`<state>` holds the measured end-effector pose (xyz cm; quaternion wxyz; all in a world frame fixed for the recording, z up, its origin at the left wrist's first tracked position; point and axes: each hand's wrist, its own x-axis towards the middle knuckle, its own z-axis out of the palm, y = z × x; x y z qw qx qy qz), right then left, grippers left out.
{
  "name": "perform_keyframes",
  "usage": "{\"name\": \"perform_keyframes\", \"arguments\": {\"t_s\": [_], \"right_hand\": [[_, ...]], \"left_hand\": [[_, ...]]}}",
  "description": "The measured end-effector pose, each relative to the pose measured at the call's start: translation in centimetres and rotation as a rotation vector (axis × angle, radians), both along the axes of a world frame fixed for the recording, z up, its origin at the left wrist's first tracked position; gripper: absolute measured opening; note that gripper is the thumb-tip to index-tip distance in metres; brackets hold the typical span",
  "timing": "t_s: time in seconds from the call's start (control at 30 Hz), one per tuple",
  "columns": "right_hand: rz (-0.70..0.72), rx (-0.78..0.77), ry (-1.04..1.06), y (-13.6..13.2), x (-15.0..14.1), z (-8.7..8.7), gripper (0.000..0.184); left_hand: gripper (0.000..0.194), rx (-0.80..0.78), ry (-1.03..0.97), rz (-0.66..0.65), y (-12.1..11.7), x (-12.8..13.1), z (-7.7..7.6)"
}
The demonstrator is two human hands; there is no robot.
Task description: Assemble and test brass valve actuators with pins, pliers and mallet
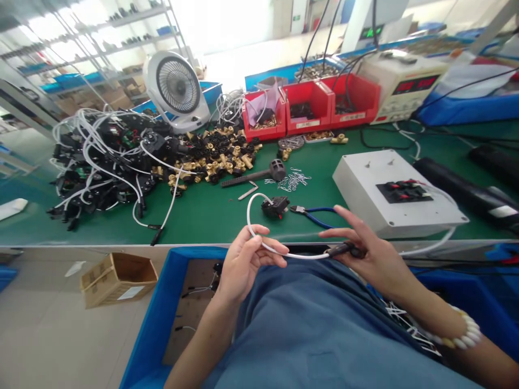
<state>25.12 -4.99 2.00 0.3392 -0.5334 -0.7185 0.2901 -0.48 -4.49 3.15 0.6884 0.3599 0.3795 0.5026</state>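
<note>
Between my hands runs a white cable (pixel 305 257), which loops up and back to a small black device (pixel 275 207) on the green bench. My left hand (pixel 253 254) pinches the cable between thumb and fingers. At the cable's other end is a black connector (pixel 340 249), gripped low in my right hand (pixel 365 248), whose index and middle fingers stretch out. Just beyond lie blue-handled cutting pliers (pixel 314 212). Further back are a dark mallet (pixel 259 173), a short silver tool (pixel 248 190) and a scatter of small metal clips (pixel 295 180).
A grey box (pixel 365 181) with red and black terminals stands right, before a power supply (pixel 403 81). Red bins (pixel 308 127), brass fittings (pixel 227 156) and a fan (pixel 178 86) line the back. Black devices with white cables (pixel 105 156) heap left. Below sits a blue crate (pixel 152 324).
</note>
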Motion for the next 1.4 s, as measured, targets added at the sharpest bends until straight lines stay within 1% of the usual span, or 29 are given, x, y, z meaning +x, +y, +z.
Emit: {"name": "perform_keyframes", "arguments": {"t_s": [0.03, 0.07, 0.1, 0.13, 0.17, 0.2, 0.23, 0.27, 0.3, 0.33, 0.37, 0.4, 0.43, 0.47, 0.5, 0.57, 0.67, 0.73, 0.83, 0.87, 0.93, 1.03, 1.17, 1.27, 1.4], "right_hand": [[0.04, 0.017, -0.01, 0.0, 0.1, 0.0, 0.047], [0.078, 0.037, -0.029, 0.0, 0.1, 0.0, 0.033], [0.115, 0.051, -0.056, 0.0, 0.2, 0.1, 0.024], [0.15, 0.054, -0.086, -0.1, 0.2, 0.3, 0.02], [0.181, 0.051, -0.112, -0.1, 0.2, 0.6, 0.02], [0.211, 0.048, -0.131, -0.2, 0.2, 0.8, 0.02], [0.238, 0.044, -0.149, -0.2, 0.2, 1.0, 0.021], [0.263, 0.035, -0.17, -0.2, 0.1, 1.1, 0.021], [0.282, 0.031, -0.189, -0.2, 0.0, 1.2, 0.02], [0.292, 0.032, -0.208, -0.2, 0.0, 1.1, 0.019], [0.301, 0.03, -0.229, -0.2, -0.1, 1.0, 0.017], [0.309, 0.025, -0.248, -0.3, -0.1, 0.9, 0.016], [0.308, 0.025, -0.259, -0.3, -0.1, 0.7, 0.015], [0.297, 0.031, -0.263, -0.3, 0.0, 0.7, 0.017], [0.276, 0.049, -0.26, -0.4, 0.1, 0.7, 0.023], [0.218, 0.114, -0.251, -0.6, 0.4, 1.0, 0.031], [0.181, 0.22, -0.265, -1.1, 0.9, 2.0, 0.021], [0.142, 0.24, -0.274, -1.6, 1.1, 2.8, 0.022], [0.064, 0.258, -0.258, -2.2, 0.9, 4.0, 0.023], [0.068, 0.273, -0.268, -2.4, 0.7, 4.4, 0.02], [0.119, 0.327, -0.305, -2.5, 0.5, 5.0, 0.015], [0.165, 0.388, -0.332, -2.5, 0.3, 5.6, 0.018], [0.178, 0.375, -0.356, -2.4, 0.4, 5.6, 0.022], [0.189, 0.38, -0.364, -2.3, 0.5, 5.4, 0.023], [0.206, 0.403, -0.386, -2.2, 0.6, 5.5, 0.024]], "left_hand": [[0.025, 0.009, 0.088, 0.007, 0.1, -0.3, -0.2], [0.025, 0.044, 0.215, 0.07, 0.2, -0.6, -0.5], [0.027, 0.117, 0.373, 0.193, 0.3, -0.9, -0.6], [0.032, 0.229, 0.551, 0.357, 0.4, -1.0, -0.8], [0.039, 0.373, 0.723, 0.527, 0.3, -1.0, -0.8], [0.045, 0.542, 0.866, 0.66, 0.2, -0.8, -0.8], [0.048, 0.712, 0.965, 0.696, 0.0, -0.4, -0.7], [0.045, 0.868, 1.016, 0.624, -0.2, 0.1, -0.6], [0.039, 0.994, 1.022, 0.461, -0.5, 0.8, -0.5], [0.031, 1.067, 1.007, 0.257, -0.7, 1.6, -0.4], [0.022, 1.091, 0.991, 0.068, -0.8, 2.4, -0.4], [0.017, 1.068, 0.992, -0.088, -0.9, 3.2, -0.4], [0.014, 1.021, 1.004, -0.199, -0.9, 3.9, -0.5], [0.014, 0.97, 1.017, -0.26, -0.9, 4.4, -0.7], [0.015, 0.927, 1.023, -0.277, -1.0, 4.7, -0.9], [0.014, 0.878, 0.995, -0.225, -1.1, 4.7, -1.0], [0.01, 0.821, 0.945, -0.09, -1.4, 3.9, -0.5], [0.01, 0.796, 0.939, -0.039, -1.7, 3.4, 0.1], [0.009, 0.832, 0.947, 0.027, -2.0, 3.1, 1.1], [0.008, 0.852, 0.955, 0.041, -2.1, 3.0, 1.3], [0.008, 0.892, 0.97, 0.06, -2.1, 3.0, 1.6], [0.01, 0.952, 0.976, 0.051, -2.2, 2.9, 1.6], [0.011, 1.011, 0.974, 0.048, -2.1, 2.9, 1.4], [0.008, 1.002, 0.938, 0.067, -2.0, 3.1, 1.3], [0.012, 1.005, 0.901, 0.11, -1.9, 3.3, 1.2]]}}
